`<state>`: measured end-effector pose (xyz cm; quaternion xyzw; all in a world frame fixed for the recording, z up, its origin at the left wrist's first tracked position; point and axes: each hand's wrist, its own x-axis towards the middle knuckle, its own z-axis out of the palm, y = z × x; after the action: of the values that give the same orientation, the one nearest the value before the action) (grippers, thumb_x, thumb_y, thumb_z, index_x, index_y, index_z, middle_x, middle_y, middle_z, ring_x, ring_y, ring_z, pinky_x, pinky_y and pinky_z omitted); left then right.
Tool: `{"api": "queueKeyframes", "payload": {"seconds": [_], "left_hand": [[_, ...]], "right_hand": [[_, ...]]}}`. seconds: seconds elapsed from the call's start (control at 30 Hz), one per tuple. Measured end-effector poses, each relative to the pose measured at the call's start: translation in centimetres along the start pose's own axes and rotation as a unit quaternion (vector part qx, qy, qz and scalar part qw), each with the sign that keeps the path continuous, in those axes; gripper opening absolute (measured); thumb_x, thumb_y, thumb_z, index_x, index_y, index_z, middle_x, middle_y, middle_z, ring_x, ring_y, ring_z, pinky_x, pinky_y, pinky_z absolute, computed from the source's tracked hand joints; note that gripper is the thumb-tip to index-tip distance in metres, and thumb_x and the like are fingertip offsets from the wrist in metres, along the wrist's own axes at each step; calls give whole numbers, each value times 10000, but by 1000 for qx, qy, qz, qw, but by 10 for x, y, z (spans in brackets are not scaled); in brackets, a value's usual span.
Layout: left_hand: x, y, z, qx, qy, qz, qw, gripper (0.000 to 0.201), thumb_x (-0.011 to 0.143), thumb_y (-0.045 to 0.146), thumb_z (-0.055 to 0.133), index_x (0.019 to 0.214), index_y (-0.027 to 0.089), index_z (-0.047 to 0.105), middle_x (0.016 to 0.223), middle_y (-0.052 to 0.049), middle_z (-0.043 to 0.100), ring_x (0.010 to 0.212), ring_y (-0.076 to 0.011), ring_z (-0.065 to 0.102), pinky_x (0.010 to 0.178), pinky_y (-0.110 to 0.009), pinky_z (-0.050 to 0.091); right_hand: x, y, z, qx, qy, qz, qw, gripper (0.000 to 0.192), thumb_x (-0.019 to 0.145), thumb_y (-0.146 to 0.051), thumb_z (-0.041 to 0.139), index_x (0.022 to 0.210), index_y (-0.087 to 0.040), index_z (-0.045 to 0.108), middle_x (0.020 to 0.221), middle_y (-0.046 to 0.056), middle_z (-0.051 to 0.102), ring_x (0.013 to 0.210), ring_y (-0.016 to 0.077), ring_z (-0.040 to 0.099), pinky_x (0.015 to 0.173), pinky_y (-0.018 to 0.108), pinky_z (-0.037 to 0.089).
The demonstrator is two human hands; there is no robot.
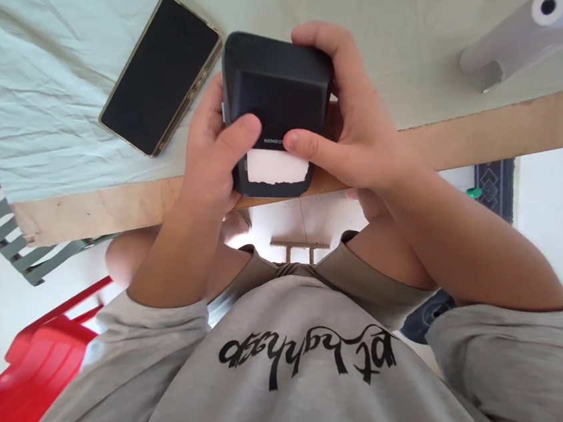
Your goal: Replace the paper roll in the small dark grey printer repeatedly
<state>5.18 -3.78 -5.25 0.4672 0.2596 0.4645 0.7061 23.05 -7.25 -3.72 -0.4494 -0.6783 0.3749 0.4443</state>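
Observation:
Both hands grip a black label printer [279,107] marked NIIMBOT, held over the table's near edge. My left hand [218,140] wraps its left side, with the thumb pressed on the front face near the lettering. On the other side, my right hand [352,111] curls its fingers round the top right corner, its thumb lying just right of centre. A white paper label strip [279,167] with a ragged edge shows at the printer's lower end. The printer's underside and most of my left fingers are hidden.
A smartphone [161,76] with a dark screen lies left of the printer on the cloth-covered table [48,79]. A white paper roll [520,41] lies at the upper right. A wooden edge [100,209] borders the table; a red chair [45,354] stands lower left.

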Motion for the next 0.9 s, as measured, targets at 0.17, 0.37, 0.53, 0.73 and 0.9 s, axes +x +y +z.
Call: {"api": "queueKeyframes", "payload": {"seconds": [0.17, 0.37, 0.53, 0.73, 0.9], "left_hand": [[4, 6, 4, -45, 23, -24, 998, 294, 940, 382, 458, 968, 199, 686, 1014, -66, 710, 1108, -240, 625, 1053, -372, 495], [6, 3, 6, -71, 22, 6, 997, 280, 899, 230, 425, 729, 204, 646, 766, -44, 600, 788, -169, 559, 847, -276, 525], [4, 6, 13, -118, 57, 9, 991, 291, 883, 148, 409, 853, 151, 699, 781, -52, 585, 796, -164, 550, 808, -279, 499], [8, 6, 2, -88, 39, 18, 995, 279, 870, 79, 425, 711, 156, 641, 755, -50, 609, 742, -155, 528, 743, -287, 486], [5, 7, 10, -100, 50, 20, 994, 355, 943, 164, 373, 684, 174, 615, 777, -48, 629, 777, -154, 565, 856, -286, 520]], "right_hand": [[-3, -3, 0, -13, 6, 3, 1000, 590, 880, -488, 562, 1362, -215, 358, 1428, 51, 489, 1247, 152, 550, 925, 248, 535], [-7, -9, -6, -48, 56, -13, 997, 528, 910, -425, 503, 1362, -158, 442, 1464, 75, 487, 1354, 139, 501, 1122, 288, 469], [-10, -12, -7, -47, 7, -8, 999, 542, 908, -397, 511, 1418, -236, 419, 1540, 22, 420, 1446, 160, 428, 1142, 291, 471], [-6, -8, -7, -58, -4, -50, 997, 679, 875, -469, 556, 1455, -160, 386, 1554, 89, 389, 1460, 214, 408, 1167, 319, 450], [-5, -9, -21, -183, -22, -86, 979, 625, 897, -497, 540, 1441, -204, 446, 1494, 57, 461, 1407, 203, 458, 1198, 318, 398]]}}
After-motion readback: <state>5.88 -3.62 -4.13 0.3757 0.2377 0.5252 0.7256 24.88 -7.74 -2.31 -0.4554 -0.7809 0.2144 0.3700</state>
